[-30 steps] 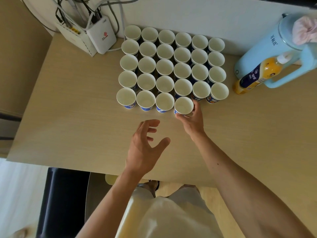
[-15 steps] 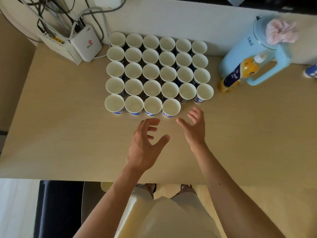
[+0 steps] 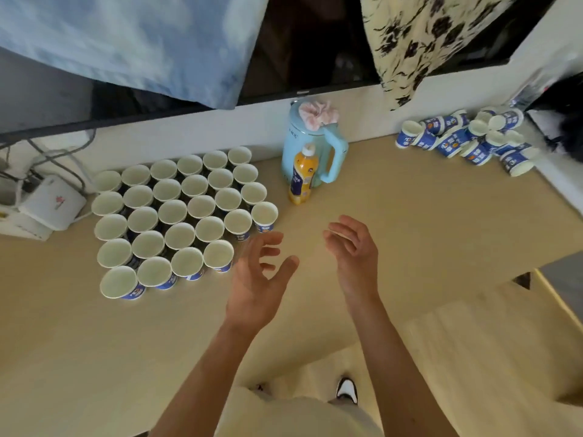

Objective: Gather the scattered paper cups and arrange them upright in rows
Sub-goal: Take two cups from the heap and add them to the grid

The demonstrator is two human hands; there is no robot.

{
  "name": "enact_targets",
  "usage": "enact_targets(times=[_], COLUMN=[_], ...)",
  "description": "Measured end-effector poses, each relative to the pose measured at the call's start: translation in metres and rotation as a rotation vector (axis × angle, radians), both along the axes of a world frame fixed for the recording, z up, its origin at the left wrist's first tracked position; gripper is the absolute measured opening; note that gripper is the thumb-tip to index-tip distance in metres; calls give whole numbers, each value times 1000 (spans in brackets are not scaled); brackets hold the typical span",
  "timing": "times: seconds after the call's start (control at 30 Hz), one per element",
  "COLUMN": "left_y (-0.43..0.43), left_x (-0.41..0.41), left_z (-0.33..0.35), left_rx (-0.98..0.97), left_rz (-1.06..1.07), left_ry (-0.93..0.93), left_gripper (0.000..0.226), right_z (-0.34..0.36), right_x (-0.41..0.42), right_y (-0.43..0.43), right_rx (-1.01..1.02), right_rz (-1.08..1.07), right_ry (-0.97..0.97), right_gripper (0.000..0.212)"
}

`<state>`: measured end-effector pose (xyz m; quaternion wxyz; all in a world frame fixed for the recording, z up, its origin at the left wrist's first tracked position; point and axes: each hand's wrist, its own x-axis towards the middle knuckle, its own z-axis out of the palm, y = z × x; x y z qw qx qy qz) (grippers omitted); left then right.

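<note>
Head view: a pale wooden worktop (image 3: 410, 234) is seen from above. At its left, paper cups (image 3: 172, 212) are set upright, rims touching, in close rows; four cups form the nearest row. At the far right corner, a heap of cups (image 3: 454, 141) is seen lying on their sides, well apart from the rows. Between the two groups a light-blue kettle (image 3: 291, 146) is stood against the wall, with a pink cloth (image 3: 318, 113) on its lid. The left hand (image 3: 258, 279) and right hand (image 3: 356, 250) are held over the worktop near the rows, fingers loosely spread, nothing grasped. An orange bottle (image 3: 302, 176) is stood just before the kettle.
</note>
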<state>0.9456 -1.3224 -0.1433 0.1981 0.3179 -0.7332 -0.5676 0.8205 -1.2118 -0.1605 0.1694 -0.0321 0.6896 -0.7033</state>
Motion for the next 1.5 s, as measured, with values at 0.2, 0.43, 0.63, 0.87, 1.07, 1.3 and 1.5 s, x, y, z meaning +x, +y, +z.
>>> enact_targets(times=[0.2, 0.43, 0.63, 0.87, 1.07, 1.3, 1.5], left_y=[89, 204, 269, 312, 333, 347, 339], left_x=[-47, -103, -150, -215, -290, -389, -439], left_z=[38, 58, 63, 67, 52, 32, 29], left_rx=[-17, -58, -68, -34, 63, 187, 199], left_rz=[-48, -143, -158, -248, -312, -317, -331], left_ry=[118, 175, 190, 190, 197, 187, 147], left_gripper=[26, 28, 25, 24, 24, 25, 25], right_z=[37, 53, 64, 61, 50, 37, 16], right_x=[-44, -92, -127, -170, -221, -311, -372], right_y=[80, 191, 270, 327, 356, 375, 367], right_rx=[-103, -131, -168, -192, -93, 67, 129], right_rz=[-63, -102, -146, -236, -230, -262, -245], right_ry=[29, 55, 52, 10, 4, -17, -84], right_gripper=[32, 28, 30, 36, 32, 31, 21])
